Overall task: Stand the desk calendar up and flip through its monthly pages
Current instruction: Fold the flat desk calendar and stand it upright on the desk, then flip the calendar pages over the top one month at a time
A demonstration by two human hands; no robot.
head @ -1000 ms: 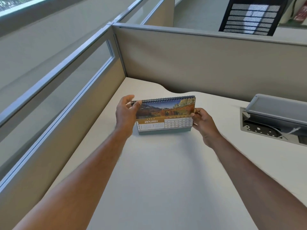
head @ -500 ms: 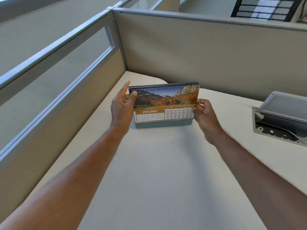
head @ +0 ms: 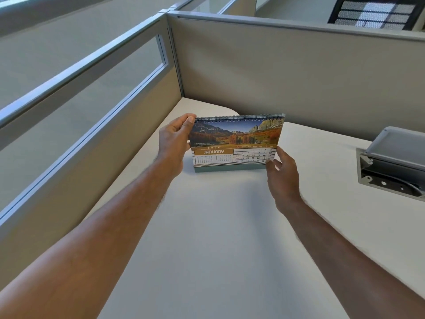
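While the left hand [head: 174, 137] pinches the top-left corner by the spiral, one desk calendar [head: 236, 143] stands upright on the worktop [head: 218, 226], long axis running left to right between two hands, January facing the wearer. Right hand [head: 281, 173], fingers loosely spread, touches the lower-right page corner; grip uncertain. It sits nearer the edge to lift.
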